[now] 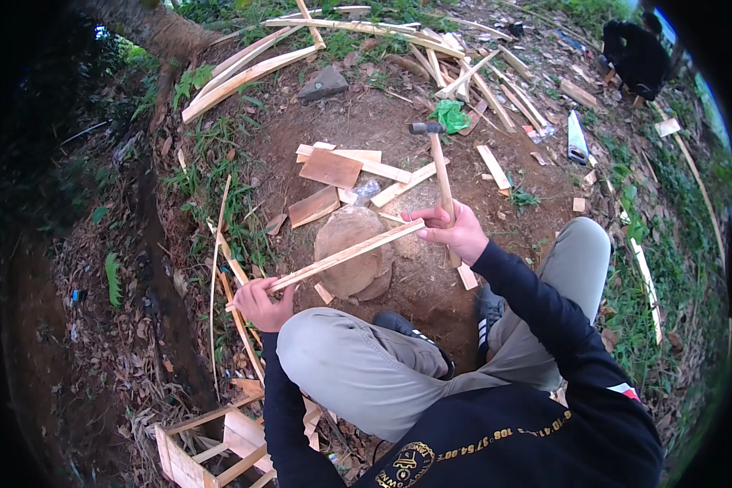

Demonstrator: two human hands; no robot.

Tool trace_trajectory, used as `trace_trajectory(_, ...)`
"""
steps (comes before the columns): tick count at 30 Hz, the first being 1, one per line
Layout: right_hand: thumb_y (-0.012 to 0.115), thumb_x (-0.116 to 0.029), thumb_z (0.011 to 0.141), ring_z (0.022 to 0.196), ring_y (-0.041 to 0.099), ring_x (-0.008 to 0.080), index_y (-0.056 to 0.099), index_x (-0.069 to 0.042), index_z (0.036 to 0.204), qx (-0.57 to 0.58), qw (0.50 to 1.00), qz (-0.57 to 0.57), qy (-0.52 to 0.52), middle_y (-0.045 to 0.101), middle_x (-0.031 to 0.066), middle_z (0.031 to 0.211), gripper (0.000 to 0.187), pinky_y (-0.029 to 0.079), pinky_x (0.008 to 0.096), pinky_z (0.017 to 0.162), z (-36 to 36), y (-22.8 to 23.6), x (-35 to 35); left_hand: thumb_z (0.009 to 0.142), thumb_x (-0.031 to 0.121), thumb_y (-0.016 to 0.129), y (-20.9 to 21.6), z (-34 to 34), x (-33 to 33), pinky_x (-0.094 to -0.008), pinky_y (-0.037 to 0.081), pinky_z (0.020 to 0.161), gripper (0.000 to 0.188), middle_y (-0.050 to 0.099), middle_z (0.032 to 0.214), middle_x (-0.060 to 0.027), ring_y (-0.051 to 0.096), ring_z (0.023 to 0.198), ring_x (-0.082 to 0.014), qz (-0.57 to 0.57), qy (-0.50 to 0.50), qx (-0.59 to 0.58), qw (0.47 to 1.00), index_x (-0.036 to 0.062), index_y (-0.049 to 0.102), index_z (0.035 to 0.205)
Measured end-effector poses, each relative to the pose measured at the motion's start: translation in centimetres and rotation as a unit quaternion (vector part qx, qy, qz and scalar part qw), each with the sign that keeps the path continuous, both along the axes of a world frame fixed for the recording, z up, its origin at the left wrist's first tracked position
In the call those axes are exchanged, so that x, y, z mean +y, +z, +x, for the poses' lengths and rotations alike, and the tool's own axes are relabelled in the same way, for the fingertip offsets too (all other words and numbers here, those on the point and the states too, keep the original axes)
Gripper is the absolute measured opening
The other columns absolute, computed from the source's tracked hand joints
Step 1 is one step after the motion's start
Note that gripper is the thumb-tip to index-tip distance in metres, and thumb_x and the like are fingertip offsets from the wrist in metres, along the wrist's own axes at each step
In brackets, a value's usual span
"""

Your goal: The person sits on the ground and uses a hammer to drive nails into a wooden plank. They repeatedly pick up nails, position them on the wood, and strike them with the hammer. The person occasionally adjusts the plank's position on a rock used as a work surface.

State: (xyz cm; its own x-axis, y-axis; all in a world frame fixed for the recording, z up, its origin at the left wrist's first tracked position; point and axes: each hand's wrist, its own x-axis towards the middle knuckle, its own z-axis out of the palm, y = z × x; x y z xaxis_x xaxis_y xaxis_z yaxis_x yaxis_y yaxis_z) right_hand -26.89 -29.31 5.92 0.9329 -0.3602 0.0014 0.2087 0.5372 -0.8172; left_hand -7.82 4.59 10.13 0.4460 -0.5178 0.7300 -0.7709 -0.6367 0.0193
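A thin wooden strip (346,254) slants across my lap above a round wood stump (342,236). Its lower left end is pinched in my left hand (260,305). My right hand (461,234) is closed round the handle of a hammer (439,159), which stands nearly upright with its dark head at the top. The strip's upper right end meets the fingers of that same hand; whether they grip it too I cannot tell. Beyond the stump lie a brown board (331,168), a second board (314,206) and several pale offcuts.
A handsaw (577,138) with a blue handle lies at the right. Farther off are long wood strips (256,75), a grey stone (323,84) and a green plastic bag (450,116). A wooden frame (211,447) sits at lower left. Another person (636,57) crouches at far right.
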Motion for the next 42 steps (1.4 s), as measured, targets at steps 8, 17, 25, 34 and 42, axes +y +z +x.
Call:
trace_trajectory(8, 0.072, 0.018, 0.075, 0.136, 0.049, 0.0343, 0.037, -0.014, 0.077, -0.092, 0.995, -0.028, 0.030, 0.067, 0.0228, 0.121, 0.048, 0.040, 0.0459, 0.115, -1.0, 2.0, -1.6, 0.066, 0.016, 0.084, 2.2, 0.0, -1.8, -0.0427, 0.039, 0.087, 0.031, 0.059, 0.087, -0.0041, 0.057, 0.089, -0.0276, -0.065, -0.015, -0.102, 0.993, 0.0130, 0.059, 0.084)
trace_trajectory(17, 0.080, 0.008, 0.072, 0.127, 0.057, 0.0323, 0.034, -0.014, 0.076, -0.104, 0.977, -0.185, -0.006, 0.072, 0.0194, 0.112, 0.052, 0.043, 0.0444, 0.110, -2.7, 5.6, -1.7, 0.067, 0.003, 0.081, 2.1, 0.5, -2.8, -0.0395, 0.047, 0.076, 0.034, 0.060, 0.088, -0.0106, 0.060, 0.086, -0.0323, -0.009, -0.028, 0.077, 0.997, 0.0079, 0.054, 0.086)
trace_trajectory(25, 0.084, -0.002, 0.074, 0.098, 0.072, 0.0225, 0.032, -0.011, 0.064, -0.017, 0.925, -0.378, 0.006, 0.074, 0.0162, 0.104, 0.055, 0.057, 0.0331, 0.082, -4.9, 11.8, 1.1, 0.071, -0.007, 0.076, -2.0, 2.6, -5.5, -0.0310, 0.053, 0.077, 0.026, 0.066, 0.089, -0.0076, 0.068, 0.086, -0.0204, 0.006, -0.179, 0.377, 0.909, 0.0044, 0.060, 0.088)
trace_trajectory(34, 0.083, -0.003, 0.077, 0.079, 0.069, 0.0123, 0.035, -0.011, 0.064, -0.015, 0.946, -0.222, -0.235, 0.071, 0.0101, 0.082, 0.051, 0.058, 0.0282, 0.066, -0.2, 13.5, 5.5, 0.062, 0.026, 0.092, 5.7, 5.9, -5.8, -0.0399, 0.044, 0.105, 0.077, 0.059, 0.130, -0.0157, 0.056, 0.122, -0.0305, 0.065, -0.192, 0.292, 0.935, 0.0062, 0.059, 0.128)
trace_trajectory(42, 0.081, 0.003, 0.076, 0.071, 0.071, 0.0203, 0.038, -0.012, 0.076, 0.001, 0.972, 0.009, -0.234, 0.068, 0.0133, 0.080, 0.046, 0.060, 0.0316, 0.059, 7.3, 15.1, 4.2, 0.077, 0.026, 0.081, 8.3, -2.0, -11.3, -0.0464, 0.037, 0.113, 0.090, 0.038, 0.152, -0.0262, 0.041, 0.140, -0.0387, 0.110, -0.273, 0.187, 0.937, 0.0054, 0.034, 0.151)
